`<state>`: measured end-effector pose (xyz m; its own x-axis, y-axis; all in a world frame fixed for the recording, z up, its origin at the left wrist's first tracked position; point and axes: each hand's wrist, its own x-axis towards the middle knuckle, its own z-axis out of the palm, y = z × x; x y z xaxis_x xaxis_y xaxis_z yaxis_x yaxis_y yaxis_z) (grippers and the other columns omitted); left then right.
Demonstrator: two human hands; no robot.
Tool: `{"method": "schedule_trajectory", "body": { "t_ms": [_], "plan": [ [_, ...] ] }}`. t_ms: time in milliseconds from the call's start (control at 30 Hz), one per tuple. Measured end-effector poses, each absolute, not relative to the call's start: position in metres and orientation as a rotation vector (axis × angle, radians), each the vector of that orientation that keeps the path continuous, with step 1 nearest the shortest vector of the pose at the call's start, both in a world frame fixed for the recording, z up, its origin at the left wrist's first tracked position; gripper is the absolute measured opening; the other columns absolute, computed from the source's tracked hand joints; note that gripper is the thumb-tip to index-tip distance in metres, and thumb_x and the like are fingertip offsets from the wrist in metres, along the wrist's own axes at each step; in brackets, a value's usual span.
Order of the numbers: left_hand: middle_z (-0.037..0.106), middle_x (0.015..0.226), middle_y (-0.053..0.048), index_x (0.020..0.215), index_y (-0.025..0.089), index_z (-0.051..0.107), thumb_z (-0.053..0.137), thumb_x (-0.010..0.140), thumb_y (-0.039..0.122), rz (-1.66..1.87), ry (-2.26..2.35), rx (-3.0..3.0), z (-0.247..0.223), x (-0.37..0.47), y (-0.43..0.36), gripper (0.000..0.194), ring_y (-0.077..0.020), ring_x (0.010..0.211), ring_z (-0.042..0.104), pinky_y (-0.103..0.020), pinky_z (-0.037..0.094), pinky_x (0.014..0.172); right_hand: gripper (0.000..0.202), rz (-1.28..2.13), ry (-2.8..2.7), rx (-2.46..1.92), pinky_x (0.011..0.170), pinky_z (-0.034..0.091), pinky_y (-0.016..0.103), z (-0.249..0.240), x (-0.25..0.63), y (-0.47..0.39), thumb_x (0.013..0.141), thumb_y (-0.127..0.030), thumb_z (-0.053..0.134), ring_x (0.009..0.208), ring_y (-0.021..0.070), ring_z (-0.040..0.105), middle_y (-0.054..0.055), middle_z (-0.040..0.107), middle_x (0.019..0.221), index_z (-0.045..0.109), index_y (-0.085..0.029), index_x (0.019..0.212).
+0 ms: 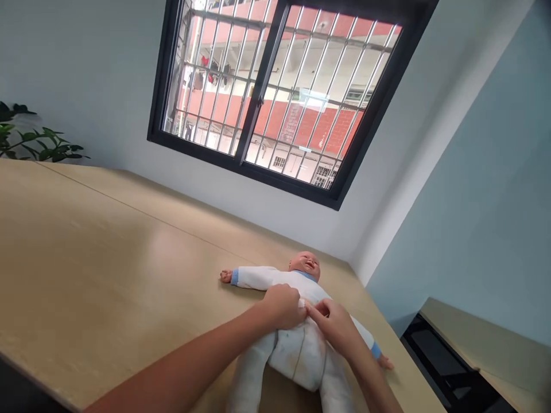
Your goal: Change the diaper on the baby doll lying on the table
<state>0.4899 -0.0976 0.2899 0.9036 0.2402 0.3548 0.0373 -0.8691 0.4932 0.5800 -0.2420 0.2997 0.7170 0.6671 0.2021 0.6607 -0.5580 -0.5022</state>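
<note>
A baby doll [297, 358] lies on its back on the wooden table, its head [305, 265] towards the window. Its white top [288, 279] has blue cuffs and a blue collar. The white, padded lower body shows faint stains and seams. At the waist, my left hand [283, 307] is closed, with a small bit of white cloth [302, 303] showing at its fingertips. Close against it, my right hand [336, 322] pinches at the same spot with thumb and forefinger. The fingers partly cover the front of the top, so the exact grip is hard to see.
The pale wooden table [107, 258] stretches left, with a seam near its far side. A barred window [275, 97] sits in the wall beyond. Green leaves [47, 143] show at the far left. Lower right stands a wood-topped unit with a dark front [443, 355].
</note>
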Motion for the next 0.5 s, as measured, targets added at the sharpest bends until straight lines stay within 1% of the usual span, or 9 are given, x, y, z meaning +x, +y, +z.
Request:
{"method": "schedule_trajectory", "body": {
  "t_ms": [100,200,300,367,433,500],
  "plan": [
    [0.063,0.067,-0.012,0.068,0.017,0.070,0.054,0.083,0.037,0.575,0.287,2.693,0.290,0.490,-0.093,0.030,-0.0225,0.064,0.057,-0.034,0.039,0.060,0.026,-0.057,-0.999,-2.357,0.060,0.038,0.028,0.283,0.586,-0.238,0.080,-0.044,0.055,0.068,0.0208,0.060,0.004,0.066,0.073,0.058,-0.019,0.076],
    [0.066,0.073,-0.012,0.068,0.017,0.067,0.050,0.083,0.029,0.658,0.382,2.695,0.292,0.484,-0.076,0.025,-0.0234,0.066,0.059,-0.034,0.039,0.061,0.017,-0.185,-1.034,-2.368,0.061,0.036,0.028,0.279,0.578,-0.238,0.080,-0.034,0.051,0.068,0.0200,0.058,0.003,0.065,0.071,0.055,-0.020,0.072],
    [0.066,0.081,-0.013,0.077,0.014,0.065,0.053,0.076,0.017,0.746,0.588,2.626,0.293,0.473,-0.048,0.013,-0.0262,0.077,0.061,-0.034,0.041,0.066,0.016,-0.188,-0.928,-2.409,0.060,0.035,0.027,0.285,0.583,-0.249,0.079,-0.027,0.048,0.067,0.0189,0.058,0.003,0.064,0.069,0.053,-0.020,0.066],
    [0.065,0.090,-0.014,0.086,0.014,0.064,0.053,0.070,0.007,0.806,0.657,2.572,0.291,0.465,-0.028,0.020,-0.0270,0.088,0.060,-0.033,0.042,0.071,0.017,-0.102,-0.794,-2.468,0.057,0.034,0.026,0.291,0.597,-0.268,0.076,-0.024,0.048,0.063,0.0182,0.057,0.003,0.062,0.064,0.052,-0.020,0.060],
    [0.064,0.096,-0.012,0.090,0.015,0.061,0.051,0.070,0.004,0.862,0.633,2.511,0.289,0.459,-0.015,0.025,-0.0240,0.093,0.059,-0.030,0.042,0.075,0.019,-0.078,-0.693,-2.533,0.055,0.032,0.027,0.295,0.614,-0.291,0.072,-0.022,0.051,0.057,0.0186,0.055,0.003,0.057,0.055,0.049,-0.020,0.053],
    [0.065,0.093,-0.007,0.088,0.016,0.060,0.048,0.075,0.006,0.882,0.528,2.447,0.285,0.459,-0.012,0.021,-0.0189,0.087,0.059,-0.027,0.042,0.073,0.015,-0.174,-0.596,-2.599,0.056,0.032,0.028,0.297,0.625,-0.308,0.068,-0.021,0.053,0.058,0.0203,0.055,0.004,0.057,0.055,0.049,-0.020,0.054]
  ]
}}
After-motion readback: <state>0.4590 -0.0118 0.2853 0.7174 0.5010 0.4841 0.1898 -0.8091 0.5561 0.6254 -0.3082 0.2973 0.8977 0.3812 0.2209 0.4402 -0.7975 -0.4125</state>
